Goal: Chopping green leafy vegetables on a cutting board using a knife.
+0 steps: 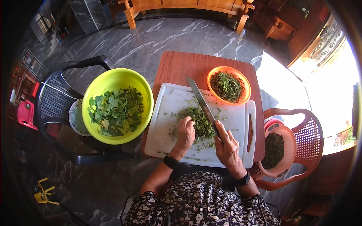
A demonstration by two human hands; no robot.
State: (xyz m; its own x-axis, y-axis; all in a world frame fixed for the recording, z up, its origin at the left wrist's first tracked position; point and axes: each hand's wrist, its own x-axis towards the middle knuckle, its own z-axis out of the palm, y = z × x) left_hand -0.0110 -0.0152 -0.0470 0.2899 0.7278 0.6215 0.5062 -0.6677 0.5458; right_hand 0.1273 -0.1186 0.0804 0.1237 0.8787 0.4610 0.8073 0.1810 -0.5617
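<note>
A white plastic cutting board (158,135) lies on a small wooden table (181,63). Chopped green leaves (202,123) are heaped at its middle, with bits scattered around. My right hand (227,145) grips the handle of a long kitchen knife (201,99), its blade slanting up and left over the right side of the heap. At the heap's left edge rests my left hand (185,134), fingers curled; whether leaves are under them is hidden. Behind the board, an orange plastic bowl (248,89) holds more chopped greens (227,86).
On the left, a lime-green basin (93,82) of whole leaves and stems stands on a black chair (46,121). A pink basin (291,149) of dark leaves sits on a brown plastic chair (315,141) at right. A wooden bench (181,7) stands beyond the table.
</note>
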